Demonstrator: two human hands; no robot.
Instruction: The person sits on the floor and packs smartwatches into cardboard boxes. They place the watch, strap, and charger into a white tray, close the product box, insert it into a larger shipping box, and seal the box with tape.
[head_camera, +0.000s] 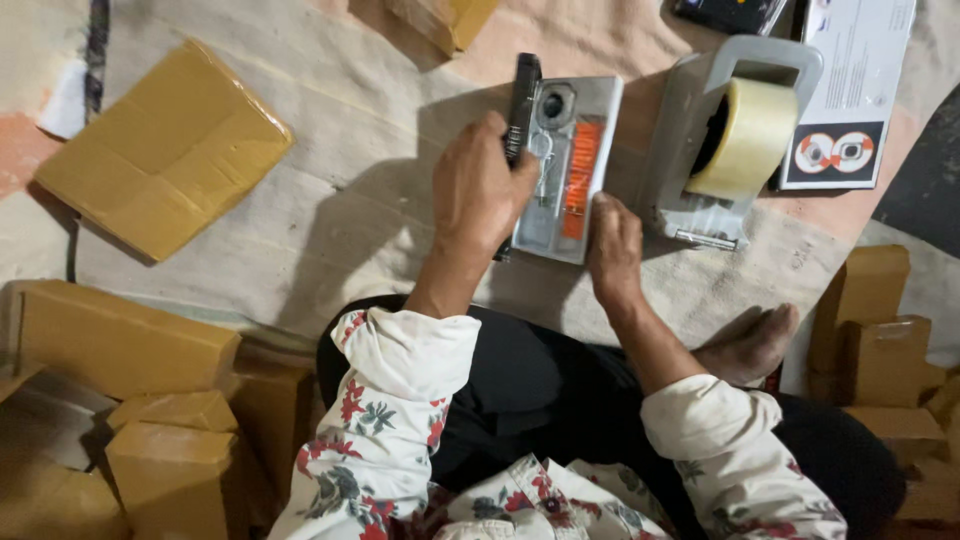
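My left hand (478, 190) is closed around a slim black device (520, 110) held upright against the left side of a grey blister pack (575, 165) with an orange insert. My right hand (613, 245) presses on the pack's lower right corner, fingers curled on its edge. The pack lies on a beige cloth (350, 200) in front of my crossed legs. A grey tape dispenser (700, 150) with a roll of clear tape (750, 135) stands just right of the pack.
A tape-wrapped brown parcel (165, 150) lies at the left on the cloth. Several brown boxes (130, 400) are stacked at lower left, and more cartons (880, 330) at right. A printed white box (850, 90) sits behind the dispenser. My bare foot (755, 345) rests at right.
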